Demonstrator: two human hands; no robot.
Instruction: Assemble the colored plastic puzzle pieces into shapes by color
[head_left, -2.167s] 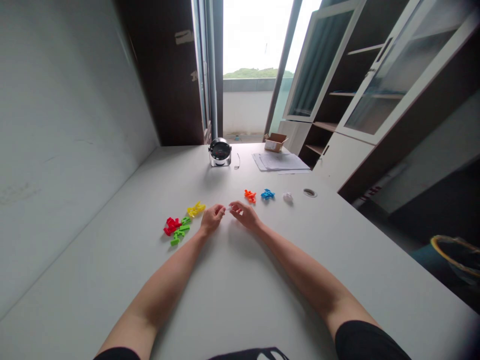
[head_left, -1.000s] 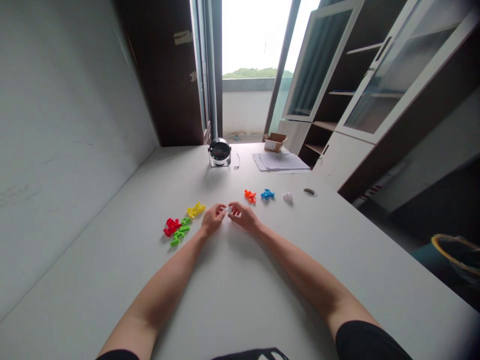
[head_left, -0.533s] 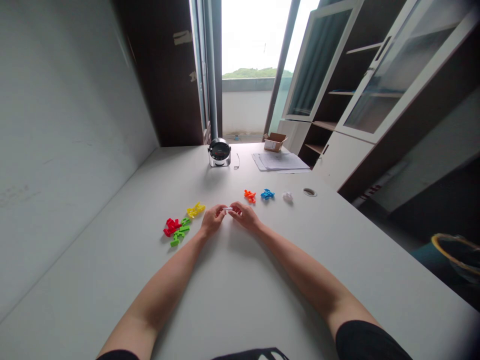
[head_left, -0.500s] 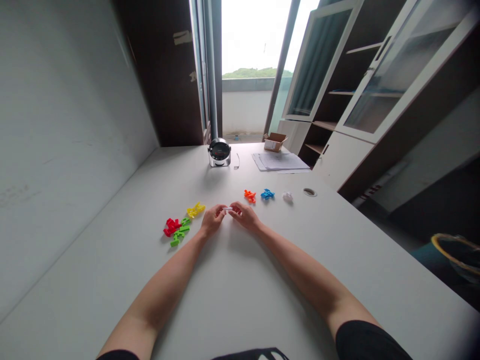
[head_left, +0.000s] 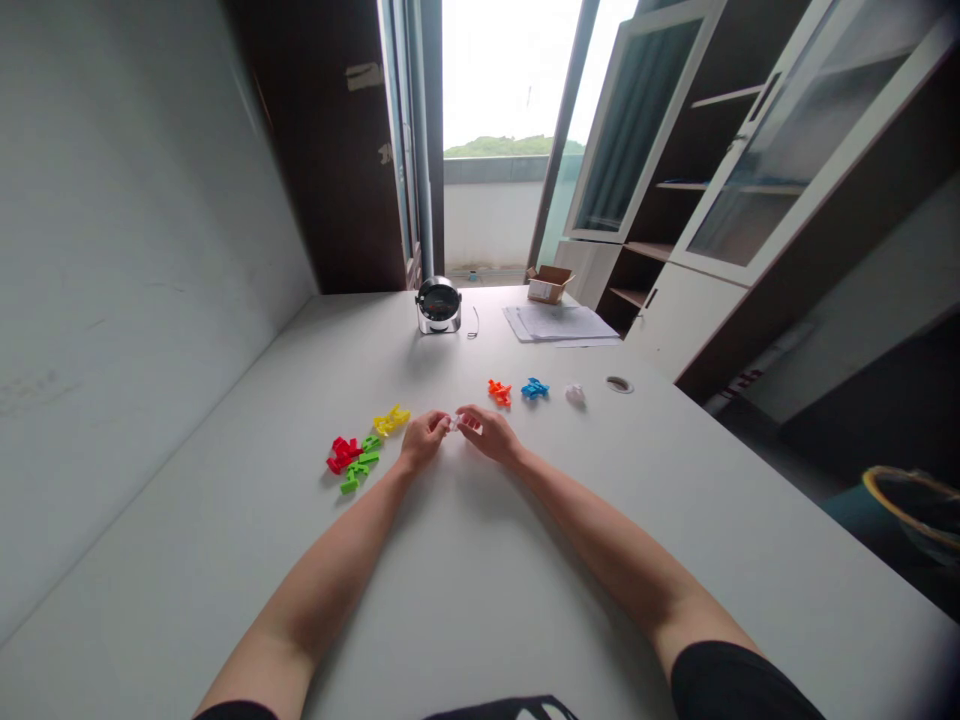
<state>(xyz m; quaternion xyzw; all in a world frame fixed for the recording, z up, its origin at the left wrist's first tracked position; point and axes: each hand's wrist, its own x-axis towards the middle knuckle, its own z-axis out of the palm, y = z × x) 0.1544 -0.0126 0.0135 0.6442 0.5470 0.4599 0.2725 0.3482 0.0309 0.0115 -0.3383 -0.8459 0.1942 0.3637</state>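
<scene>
My left hand (head_left: pixel 424 440) and my right hand (head_left: pixel 487 434) meet above the white table (head_left: pixel 480 570), their fingertips pinching a small whitish plastic piece (head_left: pixel 454 424). Its exact shape is mostly hidden by my fingers. Left of my left hand lie yellow plastic pieces (head_left: pixel 391 420), green pieces (head_left: pixel 359 465) and red pieces (head_left: pixel 343 453), the green and red ones touching. Beyond my right hand are small heaps of orange pieces (head_left: pixel 500 392) and blue pieces (head_left: pixel 535 388), with a white crumpled bit (head_left: pixel 575 394) further right.
A round metal-cased clock (head_left: pixel 439 306) stands at the far table edge beside a thin wire (head_left: pixel 475 322). Papers (head_left: pixel 561 323) and a cardboard box (head_left: pixel 550 285) lie to its right. A wall runs along the left; a round grommet (head_left: pixel 619 385) marks the right side.
My fingertips have closed in around the small whitish piece, and my hands sit slightly closer together. The coloured pieces on the table stay in place.
</scene>
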